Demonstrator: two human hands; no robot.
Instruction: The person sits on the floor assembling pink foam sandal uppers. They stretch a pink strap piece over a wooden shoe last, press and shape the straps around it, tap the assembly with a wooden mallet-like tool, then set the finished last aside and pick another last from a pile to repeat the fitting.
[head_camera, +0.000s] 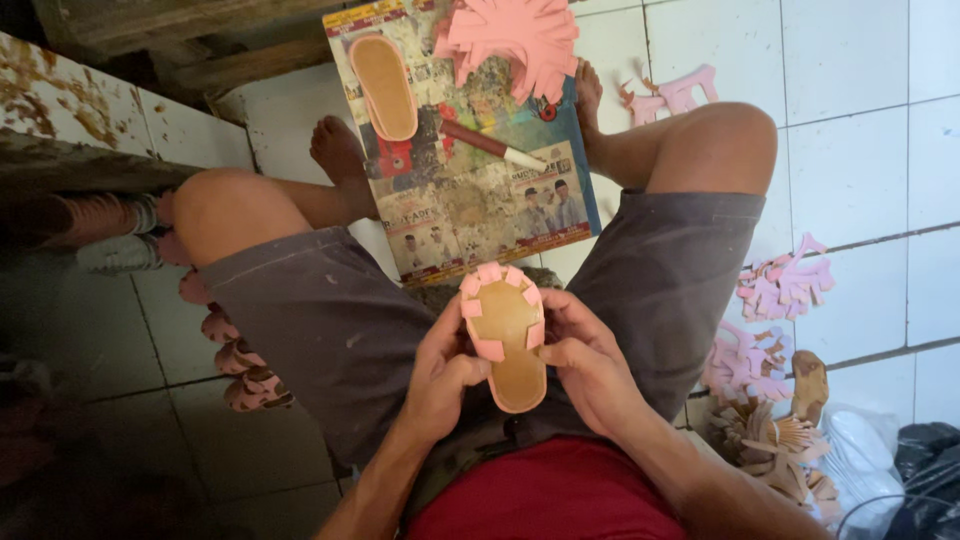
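A printed poster sheet (480, 190), rectangular and crowded with faded colour panels, lies on the white tiled floor (860, 150) between the seated person's bare feet, its near edge tucked close to the lap. On it rest a tan insole with a pink rim (383, 86), a brush with a dark red handle and pale tip (492, 146), and a fan-shaped stack of pink cut strap pieces (520, 38) that overhangs the sheet's far edge. In the lap, over grey shorts (330, 330), both hands hold a small sandal sole (508, 335), tan in the middle with pink tabs folded over its front rim. The left hand (440, 375) grasps its left edge, thumb pressed on a pink tab; the right hand (590, 360) clasps the right edge, fingers curled round the side. To the person's right, loose heaps of pink strap cut-outs (780, 285) lie on the tiles, with more pink pieces (680, 92) beyond the right foot, and a pile of tan and brown soles (790, 440) sits beside a clear plastic bag (865, 455), whose contents cannot be made out. To the left, a row of finished pink sandals (235, 350) lies in shadow on darker tiles, below a stained white ledge (80, 110).
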